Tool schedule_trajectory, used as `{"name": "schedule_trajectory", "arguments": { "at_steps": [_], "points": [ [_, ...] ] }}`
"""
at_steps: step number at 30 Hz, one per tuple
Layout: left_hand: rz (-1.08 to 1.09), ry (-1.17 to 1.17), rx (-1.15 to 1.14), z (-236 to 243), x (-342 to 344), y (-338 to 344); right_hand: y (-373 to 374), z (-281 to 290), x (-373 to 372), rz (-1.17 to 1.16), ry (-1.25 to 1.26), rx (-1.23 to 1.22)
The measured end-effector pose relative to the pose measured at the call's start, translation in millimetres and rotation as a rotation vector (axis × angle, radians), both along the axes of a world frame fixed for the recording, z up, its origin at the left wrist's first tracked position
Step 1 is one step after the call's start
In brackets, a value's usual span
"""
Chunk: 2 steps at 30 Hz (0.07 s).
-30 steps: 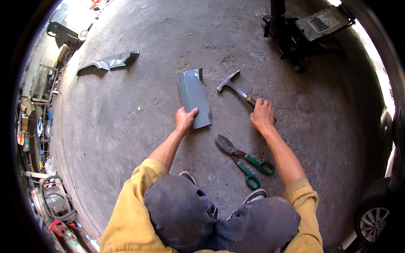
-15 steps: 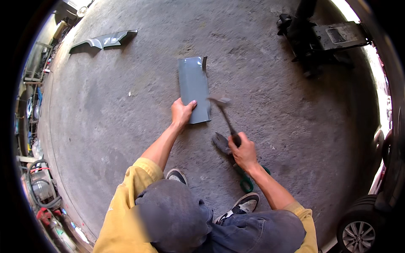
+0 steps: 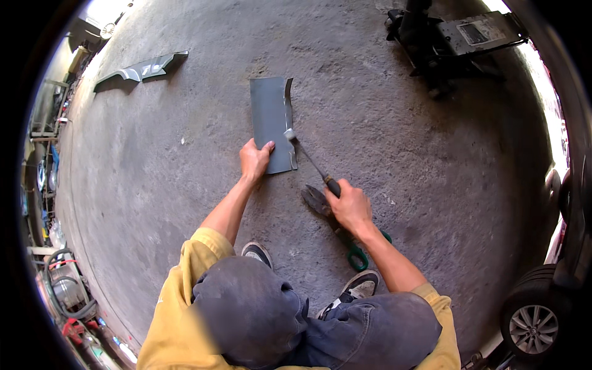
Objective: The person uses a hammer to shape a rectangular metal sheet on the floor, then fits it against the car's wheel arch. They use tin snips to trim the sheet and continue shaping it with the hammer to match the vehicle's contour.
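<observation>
A grey rectangular piece of sheet metal point(image 3: 269, 111) lies on the concrete floor, its right edge bent up along a fold and curling at the far corner. My left hand point(image 3: 254, 159) grips its near left side, thumb on top and fingers hidden beneath. In my right hand point(image 3: 349, 205) is a hammer point(image 3: 313, 161), held by its dark handle. The hammer's head is at the sheet's right edge, near the fold. Under my right wrist lies a pair of tin snips point(image 3: 317, 200) with green handles, partly covered by the hand and forearm.
A curved grey metal panel piece point(image 3: 142, 69) lies at the far left. A black floor jack point(image 3: 450, 43) stands at the far right. A car wheel point(image 3: 534, 327) is at the near right. Hoses and equipment point(image 3: 65, 287) line the left side.
The hammer head has swung from beside the sheet onto its right edge. The sheet and other things sit slightly further left in view. My left hand keeps its grip.
</observation>
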<state>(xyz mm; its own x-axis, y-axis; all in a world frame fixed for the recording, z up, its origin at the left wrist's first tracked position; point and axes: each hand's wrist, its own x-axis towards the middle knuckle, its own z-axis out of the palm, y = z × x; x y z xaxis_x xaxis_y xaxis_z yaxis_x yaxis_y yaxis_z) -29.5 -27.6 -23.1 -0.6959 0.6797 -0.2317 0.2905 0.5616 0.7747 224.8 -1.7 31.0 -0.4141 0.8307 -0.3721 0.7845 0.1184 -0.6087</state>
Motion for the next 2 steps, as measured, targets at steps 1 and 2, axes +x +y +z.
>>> {"name": "schedule_trajectory", "arguments": {
  "at_steps": [1, 2],
  "points": [
    [-0.004, 0.024, -0.023, 1.6, 0.4, -0.2, 1.9, 2.0, 3.4, -0.033, 0.016, 0.019],
    [-0.019, 0.003, -0.003, -6.5, 3.4, -2.1, 3.5, -3.2, 12.6, -0.073, 0.046, 0.017]
  ]
}}
